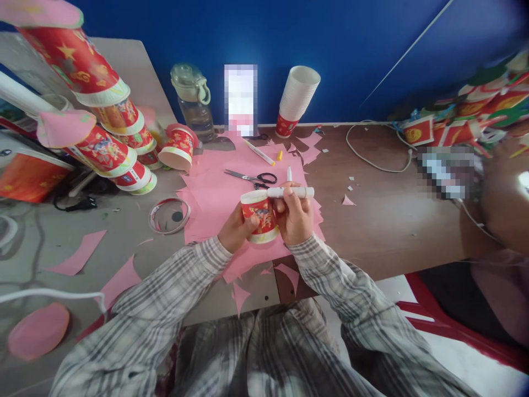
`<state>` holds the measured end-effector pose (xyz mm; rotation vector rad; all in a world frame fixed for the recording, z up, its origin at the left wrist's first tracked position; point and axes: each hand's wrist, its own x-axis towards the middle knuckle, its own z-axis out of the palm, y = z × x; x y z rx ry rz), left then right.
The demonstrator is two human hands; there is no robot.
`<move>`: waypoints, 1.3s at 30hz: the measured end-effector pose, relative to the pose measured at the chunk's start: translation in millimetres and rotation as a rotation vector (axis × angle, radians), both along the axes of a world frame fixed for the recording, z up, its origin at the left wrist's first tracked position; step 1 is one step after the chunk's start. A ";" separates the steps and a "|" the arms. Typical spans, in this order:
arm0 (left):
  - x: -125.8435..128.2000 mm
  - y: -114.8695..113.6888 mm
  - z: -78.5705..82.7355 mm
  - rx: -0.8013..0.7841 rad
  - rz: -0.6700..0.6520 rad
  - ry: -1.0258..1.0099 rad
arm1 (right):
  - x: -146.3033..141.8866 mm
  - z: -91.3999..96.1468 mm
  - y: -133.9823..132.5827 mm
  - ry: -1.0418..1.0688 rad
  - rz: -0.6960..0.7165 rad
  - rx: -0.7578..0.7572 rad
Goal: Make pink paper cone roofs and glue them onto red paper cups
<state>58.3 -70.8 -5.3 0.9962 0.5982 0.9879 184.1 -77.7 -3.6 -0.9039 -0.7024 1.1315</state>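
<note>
My left hand [237,229] is wrapped around a red printed paper cup [261,214], its white rim facing up and its base edge tinted yellow-green. In my right hand [296,215] is a thick white marker [301,192], held level between thumb and fingers, with its left end at the cup's rim. A slim white pointed piece [289,173] rises just behind the right fingers; whether they hold it too is unclear. Black-handled scissors [252,177] lie beyond the cup on pink paper [210,207]. Farther back rest a white-and-yellow marker [259,152] and a yellow cap [280,156].
Decorated cup stacks [105,149] stand left, near a tape roll [169,215]. A water bottle [193,102], a lit, blurred-out screen [241,99] and stacked cups [298,99] line the blue wall. A cable [380,165] and another person's arm [496,193] are right.
</note>
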 end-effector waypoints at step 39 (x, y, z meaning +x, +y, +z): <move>-1.4 4.1 -2.9 0.038 -0.070 0.002 | 6.1 -10.2 -0.5 -0.311 -0.088 0.095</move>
